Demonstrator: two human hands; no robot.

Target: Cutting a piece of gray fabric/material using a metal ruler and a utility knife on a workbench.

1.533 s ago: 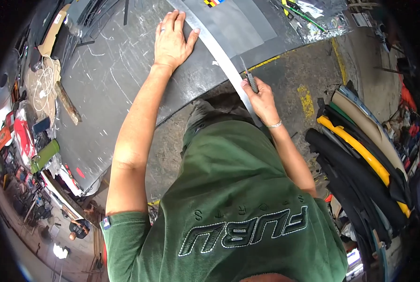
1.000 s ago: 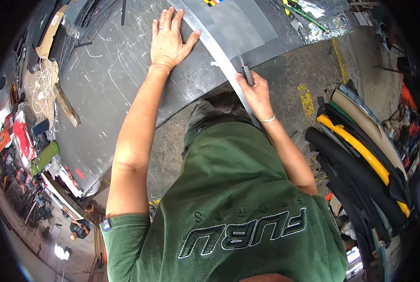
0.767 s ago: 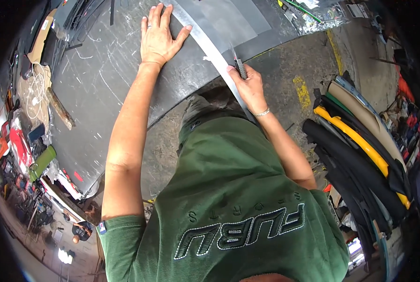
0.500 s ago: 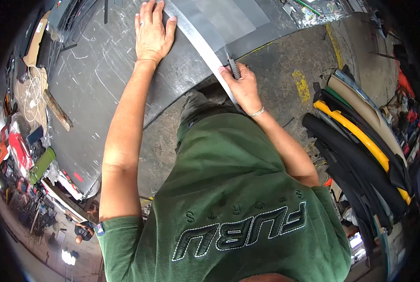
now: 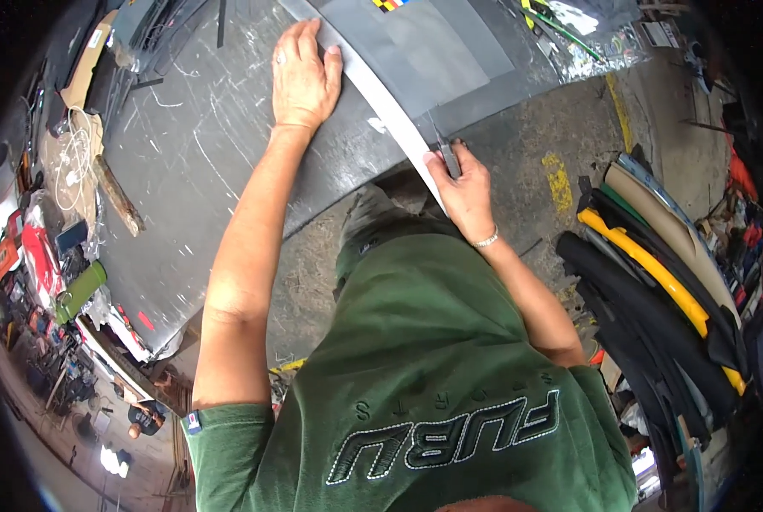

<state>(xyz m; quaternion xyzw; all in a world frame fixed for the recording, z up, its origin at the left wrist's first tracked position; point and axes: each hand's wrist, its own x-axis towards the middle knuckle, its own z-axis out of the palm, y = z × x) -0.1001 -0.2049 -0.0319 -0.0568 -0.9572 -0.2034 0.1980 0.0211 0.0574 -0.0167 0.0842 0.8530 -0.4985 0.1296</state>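
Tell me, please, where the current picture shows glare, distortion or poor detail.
Head view: glare whitens part of the metal straightedge and glints on the clear plastic; same view, the straightedge looks bowed, likely from the fisheye lens; head view again, the utility knife has a faint blade tip, and the corners are black.

The strip (image 5: pixel 390 115), long, narrow, pale and metallic, is lying flat on the table (image 5: pixel 168 188), running slantwise from the far side toward the person and projecting past the near edge. The left hand (image 5: pixel 306 81) is touching its far part, and the right thumb is resting against its near part. The knife (image 5: pixel 446 156), slim, with a grey handle and thin blade, is sitting in the right hand (image 5: pixel 469 183), its blade exposed and pointing away from the person, just right of the strip. The sheet (image 5: pixel 458 72), smooth and grey, is lying flat along the strip's right side.
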